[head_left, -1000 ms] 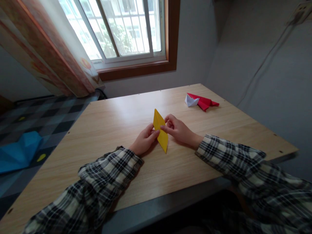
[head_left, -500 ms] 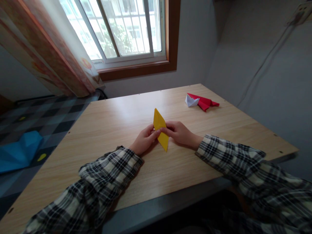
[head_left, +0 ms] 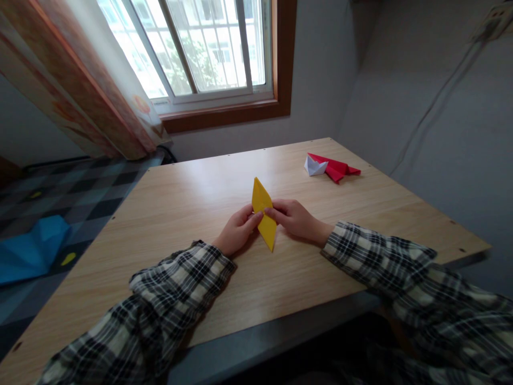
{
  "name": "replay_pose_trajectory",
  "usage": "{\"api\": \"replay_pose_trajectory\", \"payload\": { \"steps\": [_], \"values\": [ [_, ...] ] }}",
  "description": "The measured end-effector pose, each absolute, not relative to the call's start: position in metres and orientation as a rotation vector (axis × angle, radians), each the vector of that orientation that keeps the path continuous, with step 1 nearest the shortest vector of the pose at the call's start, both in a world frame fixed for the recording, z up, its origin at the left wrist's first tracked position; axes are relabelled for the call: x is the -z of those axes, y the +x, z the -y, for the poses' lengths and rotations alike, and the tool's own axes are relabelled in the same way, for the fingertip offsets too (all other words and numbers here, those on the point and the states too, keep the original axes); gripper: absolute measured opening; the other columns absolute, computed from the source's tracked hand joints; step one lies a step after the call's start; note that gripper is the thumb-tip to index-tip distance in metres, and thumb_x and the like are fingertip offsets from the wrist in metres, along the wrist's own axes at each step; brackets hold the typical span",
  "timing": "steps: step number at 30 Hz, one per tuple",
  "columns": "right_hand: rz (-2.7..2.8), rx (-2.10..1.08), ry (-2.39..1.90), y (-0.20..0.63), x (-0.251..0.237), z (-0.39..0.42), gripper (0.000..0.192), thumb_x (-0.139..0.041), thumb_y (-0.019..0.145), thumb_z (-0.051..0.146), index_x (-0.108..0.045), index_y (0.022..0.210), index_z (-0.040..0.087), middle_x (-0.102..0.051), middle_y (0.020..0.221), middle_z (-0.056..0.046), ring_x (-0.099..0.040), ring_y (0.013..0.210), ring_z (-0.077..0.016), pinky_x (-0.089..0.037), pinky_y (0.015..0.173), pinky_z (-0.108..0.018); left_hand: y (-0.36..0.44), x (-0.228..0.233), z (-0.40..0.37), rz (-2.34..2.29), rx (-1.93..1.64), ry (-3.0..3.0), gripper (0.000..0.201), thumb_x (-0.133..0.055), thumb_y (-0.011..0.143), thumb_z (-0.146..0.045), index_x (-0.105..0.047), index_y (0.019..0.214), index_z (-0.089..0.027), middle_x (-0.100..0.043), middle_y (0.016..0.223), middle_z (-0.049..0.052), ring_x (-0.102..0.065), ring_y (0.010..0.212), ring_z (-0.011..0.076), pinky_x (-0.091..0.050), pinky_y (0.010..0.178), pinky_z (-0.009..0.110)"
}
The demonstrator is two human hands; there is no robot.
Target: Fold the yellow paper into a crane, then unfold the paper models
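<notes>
A yellow folded paper (head_left: pixel 266 232), shaped like a long pointed diamond, is held between both hands above the middle of the table. My left hand (head_left: pixel 237 228) pinches its left edge, thumb on the near face. From the other side my right hand (head_left: pixel 295 218) grips the right edge, its thumb also lying on the front near the paper's middle. The two thumb tips almost meet. Fingers behind the paper are mostly hidden. One point of the paper faces up and away, the other down toward me.
On the far right of the wooden table (head_left: pixel 192 200) lie a white paper boat (head_left: pixel 315 166) and a red folded paper (head_left: pixel 339 170), touching or overlapping. At left, a blue folded paper (head_left: pixel 34 251) rests on a checkered cloth (head_left: pixel 100 184). A window (head_left: pixel 208 48) is behind.
The yellow paper's lower point has swung slightly left and toward me. Both thumbs have drawn a little apart, and the hands otherwise keep their hold.
</notes>
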State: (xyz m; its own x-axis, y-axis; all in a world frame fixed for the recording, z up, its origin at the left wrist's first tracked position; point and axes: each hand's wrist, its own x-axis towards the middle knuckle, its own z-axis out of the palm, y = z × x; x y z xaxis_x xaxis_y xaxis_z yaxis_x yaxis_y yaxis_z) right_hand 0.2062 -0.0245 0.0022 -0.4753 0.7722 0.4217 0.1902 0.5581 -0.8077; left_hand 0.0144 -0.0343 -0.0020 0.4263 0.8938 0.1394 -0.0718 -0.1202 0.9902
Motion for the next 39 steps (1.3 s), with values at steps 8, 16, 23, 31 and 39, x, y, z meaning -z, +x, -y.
{"api": "replay_pose_trajectory", "payload": {
  "steps": [8, 16, 23, 31, 39],
  "values": [
    [1.97, -0.862, -0.819, 0.207, -0.005, 0.026, 0.041, -0.052, 0.098, 0.051, -0.056, 0.074, 0.018, -0.052, 0.067, 0.002, -0.046, 0.063, -0.0121, -0.034, 0.058, -0.028, 0.014, 0.003, 0.034, -0.819, -1.05, 1.436, 0.028, -0.068, 0.088, -0.039, -0.065, 0.103, -0.016, -0.066, 0.093, 0.005, -0.057, 0.082, 0.017, -0.045, 0.074, 0.03],
    [1.974, -0.822, -0.835, 0.207, -0.005, 0.025, 0.038, -0.049, 0.1, 0.047, -0.057, 0.076, 0.018, -0.055, 0.069, 0.001, -0.05, 0.064, -0.0128, -0.036, 0.06, -0.028, 0.012, 0.006, 0.033, -0.819, -1.034, 1.372, 0.034, -0.068, 0.088, -0.045, -0.064, 0.106, -0.016, -0.066, 0.094, 0.005, -0.06, 0.084, 0.0176, -0.048, 0.076, 0.03],
    [1.975, -0.791, -0.842, 0.207, -0.005, 0.024, 0.038, -0.046, 0.101, 0.043, -0.054, 0.073, 0.019, -0.053, 0.066, 0.002, -0.049, 0.062, -0.0126, -0.036, 0.06, -0.028, 0.012, 0.01, 0.03, -0.789, -1.046, 1.399, 0.033, -0.068, 0.089, -0.047, -0.062, 0.097, -0.016, -0.063, 0.086, 0.002, -0.056, 0.074, 0.0141, -0.049, 0.072, 0.029],
    [1.964, -0.806, -0.832, 0.208, -0.006, 0.026, 0.041, -0.05, 0.099, 0.045, -0.054, 0.069, 0.018, -0.052, 0.065, 0.002, -0.047, 0.062, -0.0118, -0.034, 0.059, -0.028, 0.01, 0.005, 0.033, -0.865, -1.048, 1.325, 0.037, -0.072, 0.087, -0.045, -0.053, 0.107, -0.021, -0.07, 0.081, 0.001, -0.063, 0.068, 0.0137, -0.046, 0.059, 0.023],
    [1.977, -0.852, -0.812, 0.208, -0.005, 0.027, 0.041, -0.053, 0.099, 0.046, -0.053, 0.068, 0.019, -0.049, 0.064, 0.003, -0.043, 0.06, -0.0113, -0.032, 0.057, -0.028, 0.011, -0.001, 0.035, -0.871, -1.113, 1.416, 0.032, -0.073, 0.086, -0.041, -0.047, 0.089, -0.022, -0.047, 0.06, -0.01, -0.043, 0.05, 0.0059, -0.031, 0.047, 0.017]
  ]
}}
